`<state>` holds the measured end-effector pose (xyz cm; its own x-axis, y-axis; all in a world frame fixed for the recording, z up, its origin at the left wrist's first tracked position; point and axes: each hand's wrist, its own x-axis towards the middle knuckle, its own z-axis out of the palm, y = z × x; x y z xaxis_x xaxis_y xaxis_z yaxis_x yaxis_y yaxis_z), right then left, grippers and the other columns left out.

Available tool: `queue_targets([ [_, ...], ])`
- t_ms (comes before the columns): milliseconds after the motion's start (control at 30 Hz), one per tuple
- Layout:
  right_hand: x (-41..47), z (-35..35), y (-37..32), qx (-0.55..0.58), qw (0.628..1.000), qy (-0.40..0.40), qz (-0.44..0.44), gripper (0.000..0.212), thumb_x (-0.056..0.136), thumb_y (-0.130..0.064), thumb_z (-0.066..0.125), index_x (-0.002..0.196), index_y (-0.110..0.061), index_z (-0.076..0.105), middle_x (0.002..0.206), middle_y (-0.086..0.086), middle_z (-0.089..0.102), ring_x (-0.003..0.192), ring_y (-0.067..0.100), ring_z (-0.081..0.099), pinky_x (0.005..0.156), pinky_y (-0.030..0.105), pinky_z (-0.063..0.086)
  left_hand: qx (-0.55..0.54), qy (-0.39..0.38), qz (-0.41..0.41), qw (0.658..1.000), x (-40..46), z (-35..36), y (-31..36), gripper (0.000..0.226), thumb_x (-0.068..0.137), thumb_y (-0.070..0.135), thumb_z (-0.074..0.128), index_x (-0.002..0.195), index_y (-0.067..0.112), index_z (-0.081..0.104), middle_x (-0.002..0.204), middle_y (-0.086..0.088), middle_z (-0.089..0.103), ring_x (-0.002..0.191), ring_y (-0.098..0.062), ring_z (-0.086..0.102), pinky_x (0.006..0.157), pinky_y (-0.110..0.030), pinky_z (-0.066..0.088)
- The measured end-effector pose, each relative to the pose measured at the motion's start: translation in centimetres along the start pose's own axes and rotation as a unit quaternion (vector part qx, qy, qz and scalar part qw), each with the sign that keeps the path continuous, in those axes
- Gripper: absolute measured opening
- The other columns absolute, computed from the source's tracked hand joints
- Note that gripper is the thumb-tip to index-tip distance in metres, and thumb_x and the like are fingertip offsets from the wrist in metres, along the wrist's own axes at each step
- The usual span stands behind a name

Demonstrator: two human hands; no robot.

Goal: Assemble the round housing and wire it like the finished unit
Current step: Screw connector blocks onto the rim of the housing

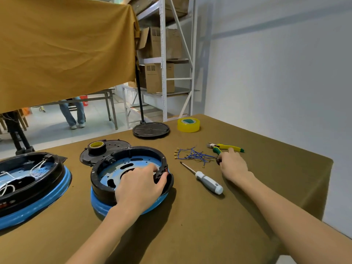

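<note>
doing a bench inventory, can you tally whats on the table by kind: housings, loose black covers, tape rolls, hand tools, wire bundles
Round blue-and-black housings: 2 (the open housing under the left hand, the wired unit)
Loose black covers: 2
Tape rolls: 2
Hand tools: 2 (screwdriver, pliers)
Blue wire bundles: 1, touched by the right hand
Total: 9

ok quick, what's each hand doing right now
Left hand: gripping a black part on the round housing rim.
Right hand: on the blue wires, pinching a small dark piece; index finger extended.
</note>
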<state>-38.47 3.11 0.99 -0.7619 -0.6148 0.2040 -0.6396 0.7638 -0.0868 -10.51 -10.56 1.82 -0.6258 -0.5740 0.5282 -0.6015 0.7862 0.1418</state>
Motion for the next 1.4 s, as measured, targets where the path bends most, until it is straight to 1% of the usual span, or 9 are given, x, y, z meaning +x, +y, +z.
queue_targets([
  [233, -1.2, 0.5, -0.6, -0.050, 0.997, -0.006, -0.055, 0.028, 0.107, -0.033, 0.044, 0.128, -0.016, 0.050, 0.126, 0.012, 0.058, 0.116, 0.032, 0.053, 0.089, 0.041, 0.047, -0.012, 0.007, 0.022, 1.000, -0.3, -0.3, -0.1, 0.046, 0.095, 0.069, 0.042, 0.112, 0.034, 0.066, 0.060, 0.015, 0.050, 0.059, -0.002, 0.054, 0.045, -0.017, 0.031],
  [400, -2.1, -0.2, -0.8, 0.094, 0.995, 0.025, -0.023, 0.022, 0.102, -0.022, 0.055, 0.123, -0.016, 0.058, 0.123, 0.009, 0.060, 0.111, 0.029, 0.058, 0.089, 0.042, 0.052, -0.030, -0.005, 0.042, 0.999, -0.4, -0.7, -0.4, 0.047, 0.096, 0.067, 0.044, 0.124, 0.034, 0.063, 0.072, 0.015, 0.058, 0.066, -0.003, 0.057, 0.051, -0.016, 0.038],
  [500, -3.0, -0.7, -2.2, 0.294, 0.952, 0.086, -0.026, 0.028, 0.095, -0.015, 0.065, 0.122, -0.010, 0.062, 0.118, 0.008, 0.064, 0.103, 0.023, 0.061, 0.091, 0.037, 0.051, -0.065, -0.053, 0.054, 0.995, -0.2, -1.0, -1.1, 0.052, 0.096, 0.066, 0.047, 0.138, 0.036, 0.052, 0.083, 0.015, 0.064, 0.075, -0.004, 0.061, 0.065, -0.022, 0.054],
  [600, -4.8, -1.9, -5.2, 0.429, 0.895, 0.106, -0.061, 0.034, 0.086, -0.012, 0.077, 0.119, -0.015, 0.067, 0.110, 0.001, 0.068, 0.092, 0.011, 0.066, 0.085, 0.027, 0.057, -0.109, -0.138, 0.063, 0.982, 0.4, -1.7, -2.1, 0.062, 0.093, 0.063, 0.057, 0.147, 0.038, 0.039, 0.088, 0.016, 0.064, 0.080, -0.004, 0.061, 0.069, -0.021, 0.050],
  [767, -7.9, -2.7, -10.2, 0.542, 0.826, 0.074, -0.136, 0.032, 0.082, -0.011, 0.081, 0.106, -0.029, 0.072, 0.097, -0.010, 0.070, 0.084, 0.003, 0.067, 0.070, 0.015, 0.055, -0.157, -0.232, 0.074, 0.957, 1.0, -3.1, -4.7, 0.059, 0.086, 0.051, 0.073, 0.139, 0.042, 0.049, 0.105, 0.017, 0.070, 0.097, 0.000, 0.067, 0.090, -0.026, 0.057],
  [833, -9.0, -2.6, -11.7, 0.572, 0.802, 0.076, -0.155, 0.033, 0.083, -0.009, 0.080, 0.109, -0.027, 0.073, 0.094, -0.009, 0.072, 0.086, 0.005, 0.068, 0.073, 0.018, 0.056, -0.193, -0.223, 0.077, 0.952, 0.6, -3.2, -5.3, 0.051, 0.086, 0.042, 0.076, 0.132, 0.043, 0.055, 0.101, 0.019, 0.072, 0.094, 0.002, 0.068, 0.091, -0.028, 0.059],
  [1100, -11.4, -0.2, -13.1, 0.539, 0.793, 0.138, -0.246, 0.035, 0.086, -0.014, 0.080, 0.117, -0.024, 0.067, 0.092, -0.013, 0.068, 0.083, 0.014, 0.066, 0.069, 0.019, 0.054, -0.308, -0.129, 0.064, 0.940, -0.2, -3.2, -4.8, 0.032, 0.092, 0.039, 0.071, 0.123, 0.038, 0.067, 0.102, 0.021, 0.070, 0.093, 0.004, 0.067, 0.078, -0.016, 0.057],
  [1233, -11.7, -0.7, -13.3, 0.593, 0.754, 0.101, -0.262, 0.039, 0.087, -0.011, 0.077, 0.121, -0.029, 0.069, 0.097, -0.013, 0.067, 0.083, 0.019, 0.068, 0.068, 0.025, 0.059, -0.373, -0.086, 0.050, 0.923, 0.2, -3.9, -3.9, 0.023, 0.096, 0.038, 0.066, 0.118, 0.036, 0.071, 0.112, 0.017, 0.064, 0.094, -0.005, 0.068, 0.076, -0.019, 0.055],
  [1400, -12.1, -1.4, -13.3, 0.615, 0.750, 0.073, -0.234, 0.050, 0.085, -0.007, 0.079, 0.127, -0.026, 0.061, 0.097, -0.008, 0.069, 0.089, 0.018, 0.071, 0.074, 0.029, 0.061, -0.375, -0.052, 0.097, 0.920, 0.0, -4.4, -3.5, 0.017, 0.088, 0.025, 0.077, 0.105, 0.025, 0.077, 0.096, 0.012, 0.073, 0.086, -0.013, 0.069, 0.070, -0.015, 0.052],
])
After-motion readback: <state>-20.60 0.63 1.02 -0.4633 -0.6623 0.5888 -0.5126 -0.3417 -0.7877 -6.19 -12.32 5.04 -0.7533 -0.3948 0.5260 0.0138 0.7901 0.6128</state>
